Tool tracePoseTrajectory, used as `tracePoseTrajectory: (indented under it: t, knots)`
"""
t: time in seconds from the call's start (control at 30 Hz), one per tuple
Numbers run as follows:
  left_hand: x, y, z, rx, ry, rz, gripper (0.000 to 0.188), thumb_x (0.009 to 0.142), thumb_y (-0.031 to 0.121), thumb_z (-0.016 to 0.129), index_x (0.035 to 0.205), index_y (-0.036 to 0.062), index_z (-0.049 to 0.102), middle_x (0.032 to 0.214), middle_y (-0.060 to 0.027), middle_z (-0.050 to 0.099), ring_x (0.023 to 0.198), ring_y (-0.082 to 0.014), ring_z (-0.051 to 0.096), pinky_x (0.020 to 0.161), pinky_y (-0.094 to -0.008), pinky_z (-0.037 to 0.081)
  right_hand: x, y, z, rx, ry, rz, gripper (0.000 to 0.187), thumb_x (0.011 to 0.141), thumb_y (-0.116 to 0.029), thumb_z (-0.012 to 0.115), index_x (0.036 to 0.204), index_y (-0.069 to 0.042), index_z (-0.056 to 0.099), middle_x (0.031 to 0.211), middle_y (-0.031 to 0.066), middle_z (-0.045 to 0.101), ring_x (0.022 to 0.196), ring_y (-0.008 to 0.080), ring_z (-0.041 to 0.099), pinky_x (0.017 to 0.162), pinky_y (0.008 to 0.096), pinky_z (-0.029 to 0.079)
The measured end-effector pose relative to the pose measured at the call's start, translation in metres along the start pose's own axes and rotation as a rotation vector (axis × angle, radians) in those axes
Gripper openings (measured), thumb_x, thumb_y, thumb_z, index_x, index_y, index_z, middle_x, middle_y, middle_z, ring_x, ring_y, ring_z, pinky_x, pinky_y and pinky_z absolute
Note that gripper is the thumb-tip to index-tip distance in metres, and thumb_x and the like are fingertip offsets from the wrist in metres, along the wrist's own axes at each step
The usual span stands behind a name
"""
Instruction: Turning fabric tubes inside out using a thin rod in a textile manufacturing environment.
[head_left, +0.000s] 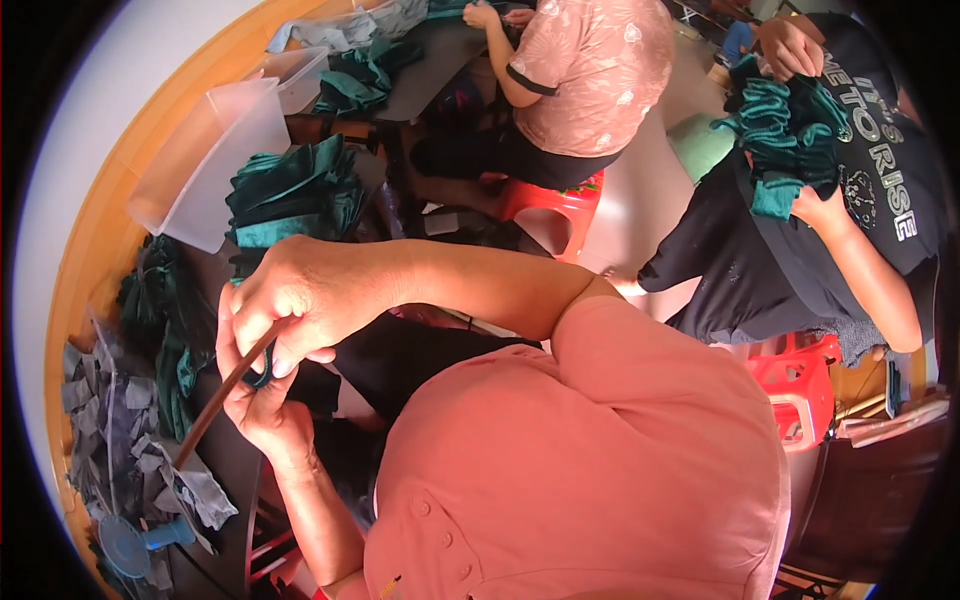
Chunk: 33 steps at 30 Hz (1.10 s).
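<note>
My right hand (pixel 300 290) reaches in from the upper side and is closed around a thin brown wooden stick (pixel 215 405). The stick slants down-left towards the grey scraps. My left hand (pixel 258 410) sits just below and touches the right. Its fingers pinch a small dark green cloth piece (pixel 262 375) at the stick's upper end. Most of that piece is hidden between the two hands. My salmon shirt (pixel 600 460) fills the lower middle of the view.
Piles of dark green fabric (pixel 295 190) and clear plastic bins (pixel 215 150) lie beyond my hands. Grey cloth scraps (pixel 110 430) and a small blue fan (pixel 135 545) are at lower left. A person in pink (pixel 590 80) and a person in black (pixel 880 180) holding green fabric (pixel 790 130) sit by red stools (pixel 800 385).
</note>
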<state>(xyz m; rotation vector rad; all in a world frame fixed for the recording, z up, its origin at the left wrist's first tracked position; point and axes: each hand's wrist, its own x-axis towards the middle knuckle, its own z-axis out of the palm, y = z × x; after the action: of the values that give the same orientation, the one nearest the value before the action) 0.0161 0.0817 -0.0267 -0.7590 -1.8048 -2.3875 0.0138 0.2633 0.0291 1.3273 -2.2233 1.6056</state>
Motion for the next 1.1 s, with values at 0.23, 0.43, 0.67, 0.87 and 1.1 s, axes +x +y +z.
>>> tracePoseTrajectory:
  t: [0.23,0.43,0.67,0.87,1.1]
  knots:
    - [-0.002,0.001,0.011,-0.198,0.056,0.044,0.059,0.074,-0.020,0.056,0.129,-0.0020,0.047,0.121,-0.0136,0.057,0.110,-0.0215,0.057,0.094,-0.0328,0.047,-0.002,0.025,0.000,0.371,0.204,0.140,0.011,0.079,0.007,0.066,0.089,0.005,0.066,0.092,0.0088,0.061,0.071,0.0142,0.063,0.054,0.0257,0.049]
    - [-0.014,-0.018,-0.011,-0.171,0.132,0.341,0.040,0.075,-0.022,0.061,0.108,-0.0005,0.052,0.111,-0.0147,0.058,0.103,-0.0193,0.059,0.090,-0.0315,0.050,0.002,0.026,0.005,0.238,0.211,0.130,0.014,0.076,0.007,0.068,0.089,0.006,0.065,0.091,0.0076,0.059,0.072,0.0080,0.054,0.058,0.0188,0.040]
    - [-0.015,-0.012,-0.015,0.066,0.164,0.291,0.024,0.077,-0.007,0.074,0.097,-0.0007,0.063,0.099,-0.0056,0.061,0.089,-0.0117,0.057,0.082,-0.0249,0.049,0.010,0.038,0.009,0.192,0.129,0.059,0.012,0.077,0.002,0.071,0.088,0.001,0.067,0.088,0.0036,0.060,0.073,0.0074,0.055,0.060,0.0207,0.043]
    - [-0.015,-0.019,-0.014,-0.025,0.211,0.221,0.017,0.079,-0.006,0.072,0.092,-0.0007,0.063,0.094,-0.0044,0.060,0.080,-0.0090,0.051,0.073,-0.0213,0.045,0.009,0.046,0.011,0.185,0.121,0.007,0.015,0.076,0.005,0.072,0.089,0.002,0.066,0.090,0.0049,0.060,0.075,0.0089,0.057,0.063,0.0212,0.046]
    - [-0.013,-0.022,-0.016,-0.075,0.255,0.262,0.017,0.083,-0.009,0.067,0.098,-0.0023,0.061,0.096,-0.0061,0.064,0.083,-0.0090,0.057,0.077,-0.0219,0.048,0.004,0.047,0.017,0.392,0.207,0.046,0.035,0.074,0.008,0.073,0.106,0.002,0.060,0.095,0.0053,0.061,0.081,0.0106,0.061,0.070,0.0236,0.052]
